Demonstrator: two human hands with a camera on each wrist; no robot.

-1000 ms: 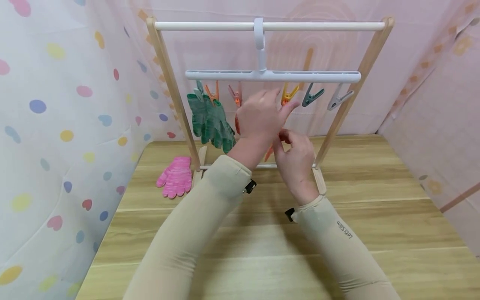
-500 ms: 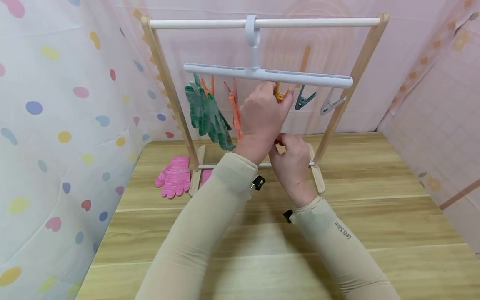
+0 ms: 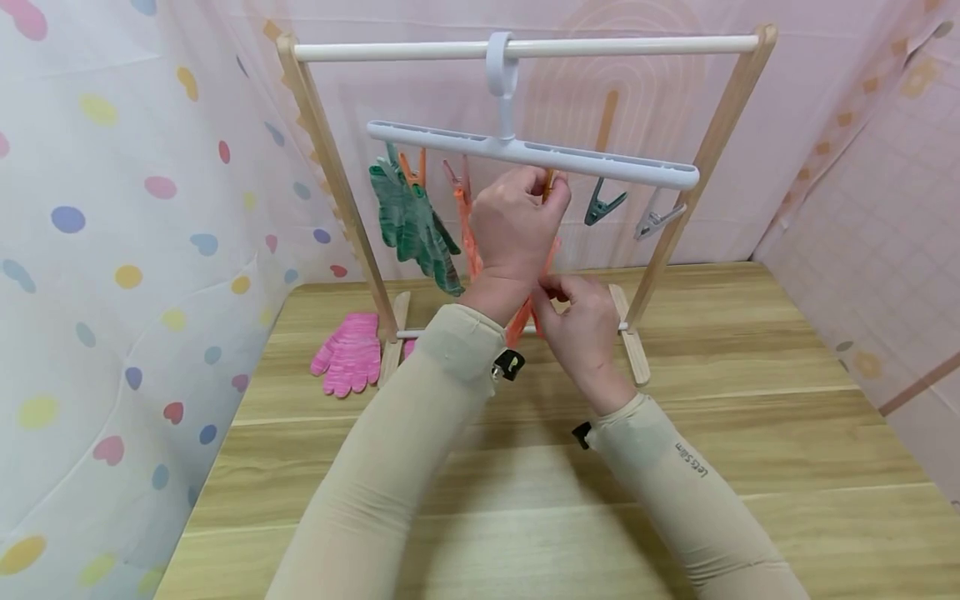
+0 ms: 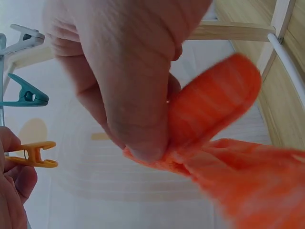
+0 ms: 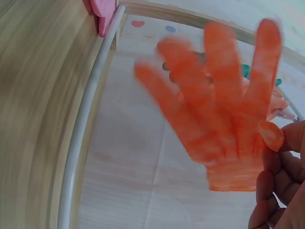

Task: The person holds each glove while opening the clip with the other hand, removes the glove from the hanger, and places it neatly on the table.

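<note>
I have my left hand (image 3: 517, 225) raised to the white clip hanger (image 3: 525, 152), its fingers (image 4: 119, 95) curled and pinching the cuff end of the orange glove (image 5: 224, 124) just under the hanger bar, beside the yellow clip (image 4: 31, 155). My right hand (image 3: 581, 321) sits lower, touching the left wrist area, with its fingers (image 5: 271, 162) curled round the glove's lower edge; in the right wrist view the glove's fingers spread upward and look blurred. So the orange glove hangs between my two hands, in front of the wooden rack (image 3: 322, 158) with its white top rod. To the left on the same hanger a green glove (image 3: 412, 225) is clipped; to the right a teal clip (image 3: 602, 202) and a grey clip (image 3: 654, 221) hang bare. A pink glove (image 3: 348, 354) lies flat on the bench (image 3: 525, 500) by the rack's left foot.
</note>
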